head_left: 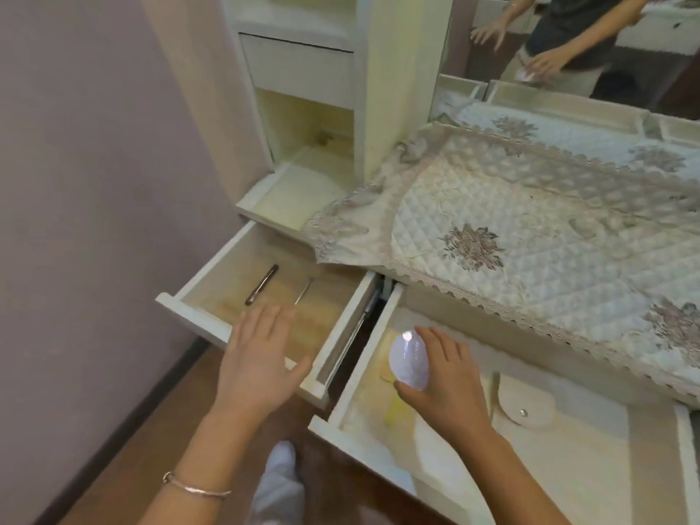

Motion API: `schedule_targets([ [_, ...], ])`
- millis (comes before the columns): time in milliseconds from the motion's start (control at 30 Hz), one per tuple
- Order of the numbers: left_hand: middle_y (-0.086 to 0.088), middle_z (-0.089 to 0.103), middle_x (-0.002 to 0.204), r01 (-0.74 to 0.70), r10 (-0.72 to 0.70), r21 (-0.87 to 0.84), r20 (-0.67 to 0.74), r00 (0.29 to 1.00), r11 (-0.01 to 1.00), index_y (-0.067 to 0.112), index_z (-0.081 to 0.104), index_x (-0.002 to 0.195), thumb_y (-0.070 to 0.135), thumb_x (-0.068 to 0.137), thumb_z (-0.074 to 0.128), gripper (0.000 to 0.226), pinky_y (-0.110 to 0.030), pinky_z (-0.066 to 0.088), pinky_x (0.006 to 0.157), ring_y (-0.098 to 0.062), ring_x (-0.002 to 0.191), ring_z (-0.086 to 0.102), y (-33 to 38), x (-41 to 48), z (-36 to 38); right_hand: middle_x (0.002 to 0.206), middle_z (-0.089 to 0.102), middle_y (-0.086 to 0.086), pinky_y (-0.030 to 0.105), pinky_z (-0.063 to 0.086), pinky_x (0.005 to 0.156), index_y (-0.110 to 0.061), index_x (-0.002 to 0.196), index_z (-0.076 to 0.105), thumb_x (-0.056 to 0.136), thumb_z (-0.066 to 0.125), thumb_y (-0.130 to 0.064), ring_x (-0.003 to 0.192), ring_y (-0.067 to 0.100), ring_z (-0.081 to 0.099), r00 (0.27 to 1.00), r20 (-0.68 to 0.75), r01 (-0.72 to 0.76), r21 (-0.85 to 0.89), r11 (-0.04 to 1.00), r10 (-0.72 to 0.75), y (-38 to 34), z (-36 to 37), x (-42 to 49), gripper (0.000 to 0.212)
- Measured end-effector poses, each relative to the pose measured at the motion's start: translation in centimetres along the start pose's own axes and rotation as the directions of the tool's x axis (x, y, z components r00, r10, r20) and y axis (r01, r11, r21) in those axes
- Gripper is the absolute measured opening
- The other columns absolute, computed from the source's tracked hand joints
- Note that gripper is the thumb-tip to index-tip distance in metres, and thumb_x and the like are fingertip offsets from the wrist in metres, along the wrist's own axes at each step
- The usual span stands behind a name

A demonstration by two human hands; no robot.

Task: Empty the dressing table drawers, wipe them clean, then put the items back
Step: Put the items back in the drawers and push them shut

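Two cream drawers stand pulled out of the dressing table. In the left drawer [212, 274] lie a dark metal tool [261, 285] and a thinner metal stick [303, 291]. My left hand [261, 358] hovers flat over that drawer's front part, fingers straight. My right hand [443, 377] grips a shiny pale oval object [408, 361] over the left end of the wide middle drawer [363, 358]. A cream pouch with a snap button [524, 401] lies in that drawer to the right of my hand.
A quilted lace-edged cloth [530, 229] covers the tabletop. A smaller upper drawer [265, 191] is pulled out under an open cubby [310, 126]. A mirror [568, 43] at the back reflects a person. The wall is at the left, wooden floor below.
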State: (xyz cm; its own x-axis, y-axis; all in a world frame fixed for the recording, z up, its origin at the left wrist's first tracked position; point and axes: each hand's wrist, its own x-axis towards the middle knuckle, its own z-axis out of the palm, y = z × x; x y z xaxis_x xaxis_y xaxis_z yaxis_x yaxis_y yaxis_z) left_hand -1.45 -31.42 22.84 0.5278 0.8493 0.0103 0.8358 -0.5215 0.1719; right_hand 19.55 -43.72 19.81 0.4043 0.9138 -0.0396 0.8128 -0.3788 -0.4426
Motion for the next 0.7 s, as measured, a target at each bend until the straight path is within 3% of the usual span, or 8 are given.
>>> schedule_targets([
  [167, -0.010, 0.053, 0.131, -0.054, 0.052, 0.041, 0.044, 0.998, 0.998, 0.014, 0.053, 0.127, 0.058, 0.072, 0.036, 0.072, -0.047, 0.026, 0.107, -0.030, 0.128, 0.041, -9.4, 5.9, -0.4, 0.137, 0.045, -0.002, 0.039, 0.036, 0.097, -0.021, 0.133, 0.041, 0.067, 0.065, -0.044, 0.119, 0.029, 0.042, 1.000, 0.005, 0.004, -0.010, 1.000, -0.004, -7.7, 5.0, 6.9, 0.075],
  [333, -0.010, 0.059, 0.124, -0.162, 0.153, 0.113, 0.079, 0.985, 0.980, 0.010, 0.056, 0.121, 0.053, 0.073, 0.038, 0.067, -0.044, 0.026, 0.106, -0.031, 0.122, 0.049, -15.5, 10.9, -0.6, 0.145, 0.032, -0.003, 0.033, 0.028, 0.105, -0.019, 0.140, 0.027, 0.075, 0.064, -0.035, 0.128, 0.026, 0.028, 0.992, 0.096, -0.081, -0.001, 0.997, 0.080, -12.4, 8.8, 12.1, 0.076],
  [433, -0.011, 0.059, 0.124, -0.214, 0.204, 0.087, 0.117, 0.972, 0.973, 0.010, 0.057, 0.120, 0.052, 0.074, 0.040, 0.065, -0.050, 0.027, 0.099, -0.032, 0.122, 0.049, -17.4, 12.7, 0.1, 0.147, 0.026, 0.001, 0.032, 0.027, 0.107, -0.014, 0.143, 0.018, 0.076, 0.067, -0.030, 0.130, 0.027, 0.026, 0.969, 0.208, -0.122, -0.074, 0.990, 0.135, -13.4, 11.1, 14.4, 0.084],
  [600, -0.009, 0.058, 0.125, -0.232, 0.219, 0.068, 0.159, 0.963, 0.970, 0.012, 0.056, 0.121, 0.051, 0.072, 0.039, 0.064, -0.045, 0.027, 0.101, -0.029, 0.123, 0.048, -18.6, 14.2, 1.9, 0.147, 0.025, 0.003, 0.034, 0.032, 0.106, -0.014, 0.143, 0.015, 0.078, 0.067, -0.019, 0.132, 0.028, 0.024, 0.896, 0.332, -0.260, -0.146, 0.954, 0.295, -13.1, 14.4, 16.9, 0.084],
  [700, -0.006, 0.046, 0.138, -0.209, 0.202, 0.021, 0.192, 0.961, 0.978, 0.014, 0.047, 0.131, 0.051, 0.072, 0.031, 0.072, -0.039, 0.015, 0.108, -0.025, 0.134, 0.033, -18.7, 14.7, 2.8, 0.145, 0.027, 0.005, 0.034, 0.033, 0.105, -0.014, 0.142, 0.017, 0.079, 0.065, -0.015, 0.131, 0.029, 0.026, 0.876, 0.352, -0.290, -0.161, 0.943, 0.330, -12.5, 15.8, 17.8, 0.080],
])
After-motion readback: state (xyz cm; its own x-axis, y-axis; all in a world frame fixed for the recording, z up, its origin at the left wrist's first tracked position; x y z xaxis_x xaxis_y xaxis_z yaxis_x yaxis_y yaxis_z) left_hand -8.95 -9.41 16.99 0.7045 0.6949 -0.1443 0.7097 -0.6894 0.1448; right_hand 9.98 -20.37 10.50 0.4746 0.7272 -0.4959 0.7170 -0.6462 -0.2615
